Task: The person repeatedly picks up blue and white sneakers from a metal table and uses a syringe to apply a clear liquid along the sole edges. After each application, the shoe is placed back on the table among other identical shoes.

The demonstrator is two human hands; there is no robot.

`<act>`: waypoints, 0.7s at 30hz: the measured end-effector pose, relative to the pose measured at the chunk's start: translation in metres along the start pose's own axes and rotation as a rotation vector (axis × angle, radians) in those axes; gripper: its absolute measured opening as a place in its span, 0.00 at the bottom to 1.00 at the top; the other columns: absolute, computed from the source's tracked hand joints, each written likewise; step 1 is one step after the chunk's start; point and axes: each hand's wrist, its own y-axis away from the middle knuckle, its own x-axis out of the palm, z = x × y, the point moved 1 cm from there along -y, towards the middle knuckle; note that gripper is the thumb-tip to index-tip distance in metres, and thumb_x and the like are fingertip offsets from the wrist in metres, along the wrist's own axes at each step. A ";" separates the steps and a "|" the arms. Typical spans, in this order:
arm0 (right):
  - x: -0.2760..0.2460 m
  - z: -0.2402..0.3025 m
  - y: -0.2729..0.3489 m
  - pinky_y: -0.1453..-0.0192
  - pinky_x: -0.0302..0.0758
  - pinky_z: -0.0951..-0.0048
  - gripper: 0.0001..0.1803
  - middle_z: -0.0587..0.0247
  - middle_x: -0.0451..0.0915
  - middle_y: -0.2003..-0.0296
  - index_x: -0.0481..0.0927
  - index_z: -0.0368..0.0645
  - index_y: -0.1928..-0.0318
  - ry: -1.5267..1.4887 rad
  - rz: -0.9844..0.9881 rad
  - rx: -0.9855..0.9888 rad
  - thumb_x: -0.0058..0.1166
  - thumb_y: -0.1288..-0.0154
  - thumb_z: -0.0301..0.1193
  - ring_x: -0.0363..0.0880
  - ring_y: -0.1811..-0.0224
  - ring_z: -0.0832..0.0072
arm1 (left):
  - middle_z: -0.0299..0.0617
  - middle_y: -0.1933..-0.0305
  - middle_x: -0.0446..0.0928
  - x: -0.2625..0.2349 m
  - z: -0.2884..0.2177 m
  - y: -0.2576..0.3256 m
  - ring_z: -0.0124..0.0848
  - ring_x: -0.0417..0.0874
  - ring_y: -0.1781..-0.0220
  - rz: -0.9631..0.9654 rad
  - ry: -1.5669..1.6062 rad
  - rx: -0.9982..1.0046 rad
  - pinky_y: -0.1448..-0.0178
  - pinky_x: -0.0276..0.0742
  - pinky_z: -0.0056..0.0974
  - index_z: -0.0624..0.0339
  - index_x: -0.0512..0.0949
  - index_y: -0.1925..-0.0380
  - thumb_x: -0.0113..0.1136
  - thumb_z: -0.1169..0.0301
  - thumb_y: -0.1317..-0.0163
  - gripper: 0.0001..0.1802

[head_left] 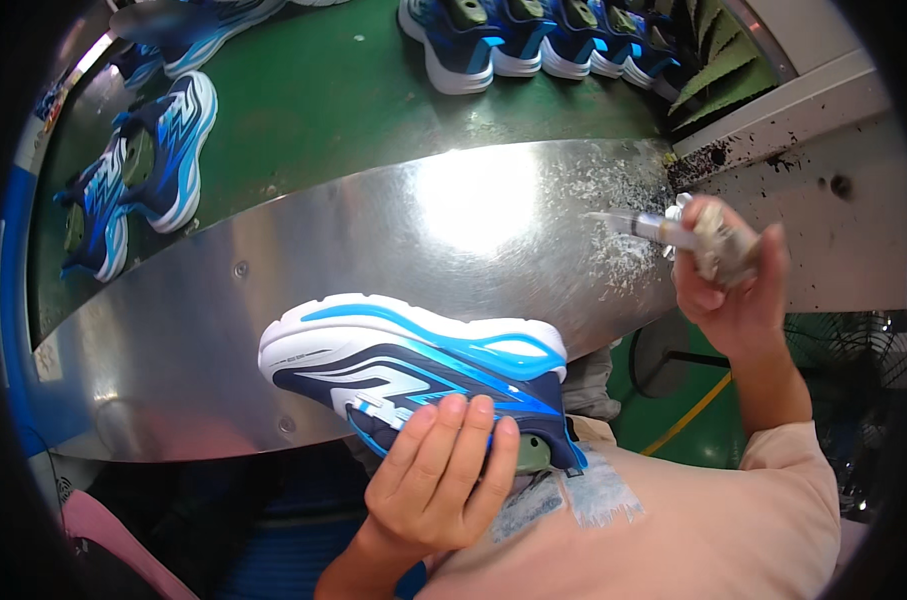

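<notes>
The polished steel shelf [393, 230] lies bare across its middle, giving open passage between the left hand [438, 480] and the right hand [728, 285]. The sneaker [423, 365], held sole-up in the left hand, blocks the shelf's near edge. White shavings [623, 210] litter the right end beneath the syringe-like tool [663, 230]. On the green belt [323, 100], a pair of shoes [138, 170] crowds the left, a row of shoes [543, 40] the top; between them the belt seems open.
</notes>
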 end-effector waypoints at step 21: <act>0.202 -0.008 -0.127 0.84 0.55 0.82 0.51 0.49 0.76 0.68 0.67 0.32 0.46 0.169 0.540 0.595 0.20 0.39 0.72 0.60 0.87 0.82 | 0.45 0.57 0.82 0.007 0.009 0.022 0.37 0.82 0.50 -0.187 0.138 -0.002 0.39 0.75 0.39 0.62 0.80 0.64 0.48 0.71 0.37 0.11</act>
